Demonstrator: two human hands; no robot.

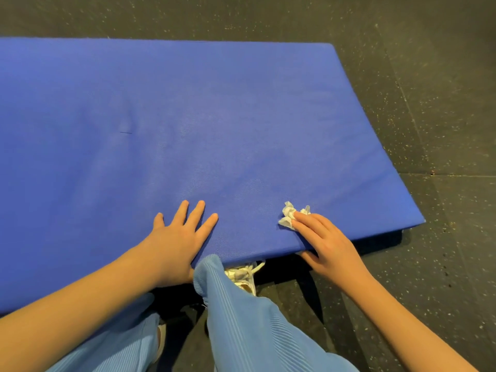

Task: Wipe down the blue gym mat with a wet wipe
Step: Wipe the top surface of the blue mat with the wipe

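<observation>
Blue mat (188, 116) lies flat on dark speckled floor (442, 103), filling most of the view, its right end and near right corner in sight. Left hand (177, 237): palm down on the mat by the near edge, fingers straight and spread, holding nothing. Right hand (324, 242): nearer that corner, fingers extended and laid over a crumpled white wipe (287, 214), pressing it to the mat surface; thumb hangs off the near edge against the mat's side. Light blue ribbed trousers (241, 318) and a white shoe (243, 276) sit at the mat's edge between the arms.
</observation>
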